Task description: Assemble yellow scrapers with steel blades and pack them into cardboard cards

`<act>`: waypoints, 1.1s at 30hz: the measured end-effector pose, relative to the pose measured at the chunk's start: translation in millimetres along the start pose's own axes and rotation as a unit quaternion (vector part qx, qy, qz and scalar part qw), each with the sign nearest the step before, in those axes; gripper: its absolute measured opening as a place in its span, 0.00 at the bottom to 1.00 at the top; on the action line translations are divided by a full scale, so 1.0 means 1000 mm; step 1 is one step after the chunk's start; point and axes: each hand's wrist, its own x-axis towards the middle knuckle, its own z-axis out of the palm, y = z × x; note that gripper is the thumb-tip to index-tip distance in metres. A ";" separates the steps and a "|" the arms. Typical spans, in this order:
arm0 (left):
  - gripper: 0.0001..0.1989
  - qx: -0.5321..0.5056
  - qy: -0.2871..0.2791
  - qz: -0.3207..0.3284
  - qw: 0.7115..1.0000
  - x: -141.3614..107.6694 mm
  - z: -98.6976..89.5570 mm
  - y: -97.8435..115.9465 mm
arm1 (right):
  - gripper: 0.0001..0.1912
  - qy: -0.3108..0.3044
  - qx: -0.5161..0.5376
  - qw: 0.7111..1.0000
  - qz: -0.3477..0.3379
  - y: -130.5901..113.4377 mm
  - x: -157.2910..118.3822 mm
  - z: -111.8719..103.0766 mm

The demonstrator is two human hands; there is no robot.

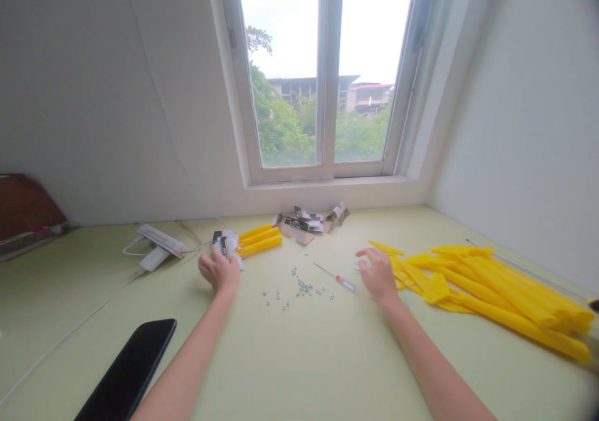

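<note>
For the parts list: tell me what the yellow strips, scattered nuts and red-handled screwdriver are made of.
The yellow strips look like soft glossy plastic, since they bend and drape. The nuts look like bright metal, though too small to be sure. The screwdriver seems steel-shafted, with a red plastic handle.

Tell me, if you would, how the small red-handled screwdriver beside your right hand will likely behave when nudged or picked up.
The small screwdriver looks light and stiff, given its thin metal shaft. Its slim, rounded handle may let it roll when pushed. Lying flat on the pale green tabletop, it seems unlikely to tip.
</note>
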 end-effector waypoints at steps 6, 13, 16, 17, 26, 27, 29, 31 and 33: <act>0.26 -0.001 0.014 0.145 0.989 -0.050 -0.013 0.026 | 0.16 -0.052 -0.199 0.974 0.096 0.013 0.010 -0.037; 0.22 -0.158 -0.093 0.376 0.909 -0.105 -0.048 0.052 | 0.20 -0.168 -0.253 0.933 0.192 0.046 0.016 -0.070; 0.25 -0.176 -0.115 0.492 0.845 -0.115 -0.061 0.054 | 0.20 -0.155 -0.275 0.928 0.198 0.056 0.013 -0.086; 0.26 -0.176 -0.125 0.523 0.825 -0.117 -0.063 0.053 | 0.19 -0.153 -0.288 0.922 0.209 0.059 0.012 -0.091; 0.24 -0.190 -0.209 0.552 0.784 -0.119 -0.057 0.049 | 0.23 -0.201 -0.279 0.918 0.195 0.081 -0.001 -0.104; 0.23 -0.196 -0.218 0.546 0.785 -0.119 -0.057 0.049 | 0.24 -0.206 -0.275 0.918 0.199 0.082 -0.002 -0.104; 0.22 -0.207 -0.232 0.538 0.783 -0.120 -0.056 0.048 | 0.26 -0.207 -0.273 0.919 0.194 0.083 -0.003 -0.104; 0.21 -0.212 -0.246 0.534 0.780 -0.120 -0.055 0.047 | 0.24 -0.198 -0.280 0.921 0.182 0.084 -0.006 -0.104; 0.20 -0.213 -0.256 0.534 0.777 -0.121 -0.054 0.047 | 0.22 -0.180 -0.291 0.924 0.170 0.085 -0.010 -0.101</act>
